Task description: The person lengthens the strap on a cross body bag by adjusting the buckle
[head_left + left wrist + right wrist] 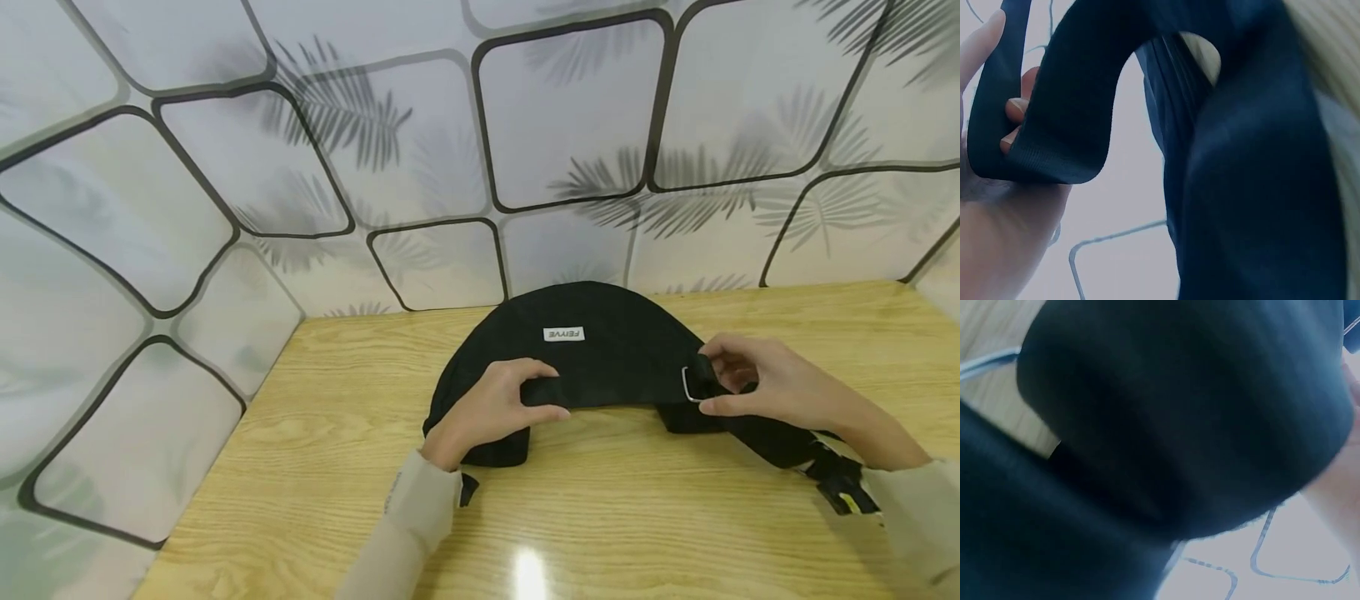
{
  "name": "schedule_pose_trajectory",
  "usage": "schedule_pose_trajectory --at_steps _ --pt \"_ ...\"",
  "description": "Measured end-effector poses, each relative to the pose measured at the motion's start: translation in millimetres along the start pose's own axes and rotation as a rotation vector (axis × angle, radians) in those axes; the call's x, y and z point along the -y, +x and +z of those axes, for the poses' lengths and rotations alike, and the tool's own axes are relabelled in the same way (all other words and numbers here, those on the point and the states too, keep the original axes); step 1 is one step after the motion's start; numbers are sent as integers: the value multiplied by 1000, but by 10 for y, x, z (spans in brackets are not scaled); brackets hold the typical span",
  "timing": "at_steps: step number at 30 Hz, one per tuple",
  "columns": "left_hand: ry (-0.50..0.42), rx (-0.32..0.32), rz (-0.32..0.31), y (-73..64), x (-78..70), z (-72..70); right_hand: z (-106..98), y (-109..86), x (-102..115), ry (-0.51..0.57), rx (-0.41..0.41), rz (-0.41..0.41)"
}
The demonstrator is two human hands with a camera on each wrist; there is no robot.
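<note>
A black half-moon bag [600, 358] with a small white label [564, 334] lies on the wooden table. At its left part, my left hand [498, 400] grips a black webbing strap [542, 390] between thumb and fingers. In the left wrist view that strap [1072, 119] makes a loop across the fingers [1016, 110]. My right hand [787, 390] pinches the strap at the bag's right end, beside a silver metal ring [687, 386]. Close up in the right wrist view, the folded strap [1197, 406] hides most of the right fingers.
Below the right wrist, a black plastic buckle [842, 490] with a yellow mark hangs on the strap's far part. A small black strap end [468, 488] sticks out by the left wrist. Patterned fabric walls [570, 117] stand behind and left of the table [315, 467].
</note>
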State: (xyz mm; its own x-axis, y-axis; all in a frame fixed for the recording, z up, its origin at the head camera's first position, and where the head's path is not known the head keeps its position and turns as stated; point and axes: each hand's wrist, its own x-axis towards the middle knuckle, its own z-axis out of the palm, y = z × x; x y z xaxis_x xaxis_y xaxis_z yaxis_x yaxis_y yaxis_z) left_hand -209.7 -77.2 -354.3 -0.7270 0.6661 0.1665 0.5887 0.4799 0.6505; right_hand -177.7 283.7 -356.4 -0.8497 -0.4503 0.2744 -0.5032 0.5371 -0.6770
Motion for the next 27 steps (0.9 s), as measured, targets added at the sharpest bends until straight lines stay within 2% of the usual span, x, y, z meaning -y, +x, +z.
schedule_pose_trajectory --at_steps 7,19,27 --pt "3 -22 11 -128 104 -117 -53 -76 -109 82 16 -44" --pt "47 8 73 -279 194 -203 -26 -111 -173 5 101 -108" --pt "-9 32 -9 -395 280 -315 -107 -228 -263 -45 61 -88"
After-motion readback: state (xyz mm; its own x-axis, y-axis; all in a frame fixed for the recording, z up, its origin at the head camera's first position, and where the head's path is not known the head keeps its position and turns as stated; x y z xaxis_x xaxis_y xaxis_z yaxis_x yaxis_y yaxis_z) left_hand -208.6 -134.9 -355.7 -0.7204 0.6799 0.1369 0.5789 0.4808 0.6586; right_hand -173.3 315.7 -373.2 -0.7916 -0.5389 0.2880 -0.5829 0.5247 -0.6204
